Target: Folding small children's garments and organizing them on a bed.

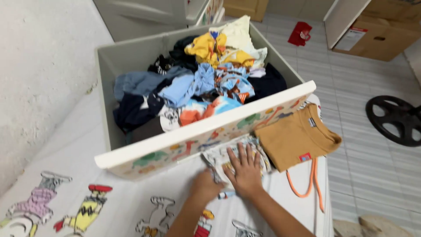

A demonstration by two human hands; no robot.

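Observation:
My right hand (244,170) lies flat, fingers spread, on a small patterned white garment (223,154) spread on the bed. My left hand (205,184) grips that garment's near edge beside it. Just right of it lies a folded tan shirt (294,137) with a red tag. An orange cord (314,181) trails from under the shirt toward the bed's edge. Behind both stands a pulled-out drawer (206,127) with a dinosaur-print front, heaped with mixed clothes (199,90) in blue, yellow, black and orange.
The bed sheet (87,206) carries cartoon figures. A white wall (39,70) runs along the left. On the tiled floor to the right sit a black round fan base (394,119), a cardboard box (381,37) and a red bag (300,33).

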